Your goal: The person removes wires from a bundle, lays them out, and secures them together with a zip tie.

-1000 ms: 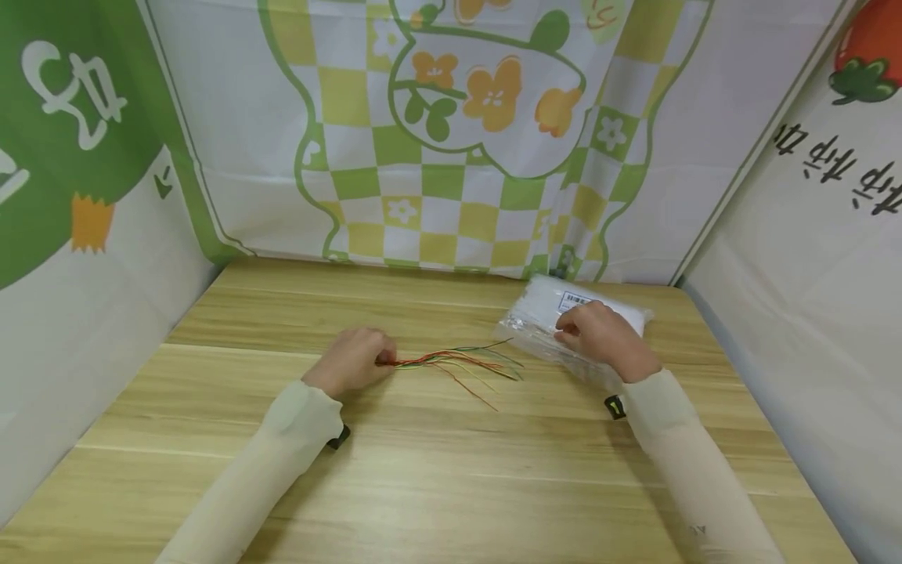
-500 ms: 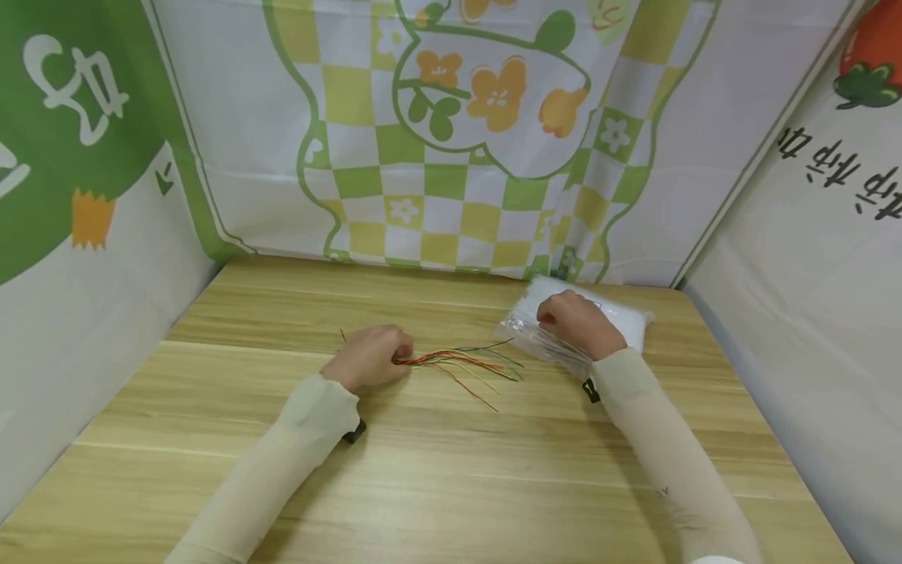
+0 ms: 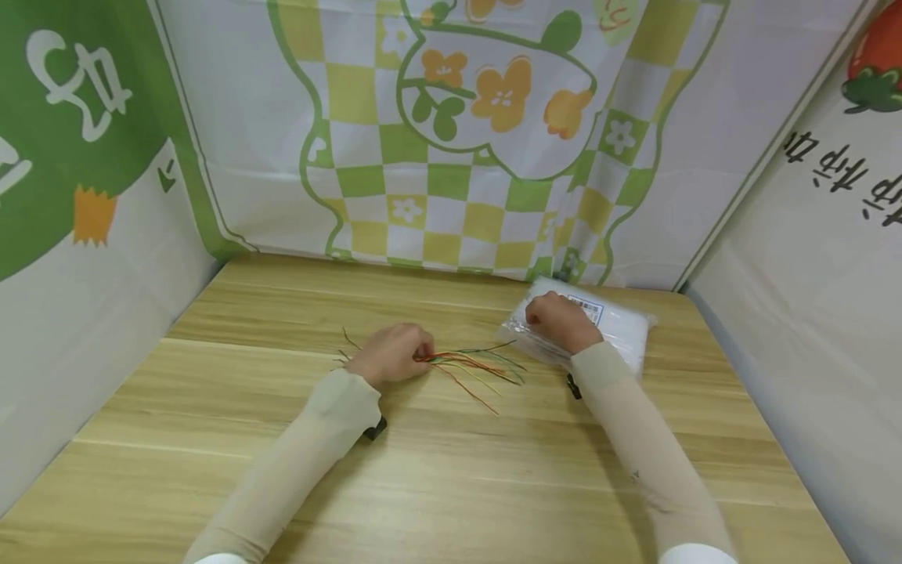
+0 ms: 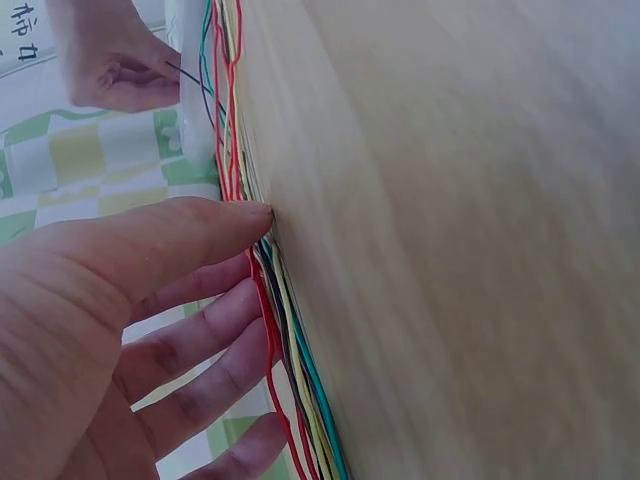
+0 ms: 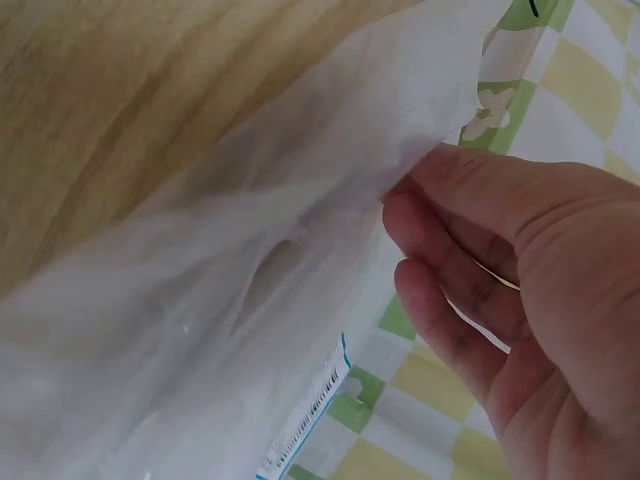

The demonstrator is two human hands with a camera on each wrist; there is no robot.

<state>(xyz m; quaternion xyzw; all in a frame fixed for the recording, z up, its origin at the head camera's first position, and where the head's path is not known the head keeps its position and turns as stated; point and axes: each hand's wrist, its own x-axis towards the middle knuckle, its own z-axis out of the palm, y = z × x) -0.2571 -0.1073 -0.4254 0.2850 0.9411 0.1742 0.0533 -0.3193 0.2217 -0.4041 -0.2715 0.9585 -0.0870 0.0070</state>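
Note:
My left hand (image 3: 395,352) pinches a bundle of thin electrical wires (image 3: 486,366), coloured red, yellow, green and dark. In the left wrist view the thumb lies over the wires (image 4: 285,350) with the fingers behind them. Their loose ends fan out to the right on the table, and several ends stick out left of the hand. At the back right, my right hand (image 3: 560,319) holds the edge of a clear plastic bag (image 3: 623,333) with white contents. Thumb and fingertips pinch the film in the right wrist view, where the bag (image 5: 200,290) stretches away to the left.
A wooden table (image 3: 451,470) carries everything. On the bag is a white label with a barcode (image 3: 586,308). Printed cloth (image 3: 444,180) hangs behind the table, with further cloth walls on the left and right.
My left hand has slid rightward along the wires, leaving more ends showing on its left. My right hand has moved left across the bag to its near left part, uncovering the label.

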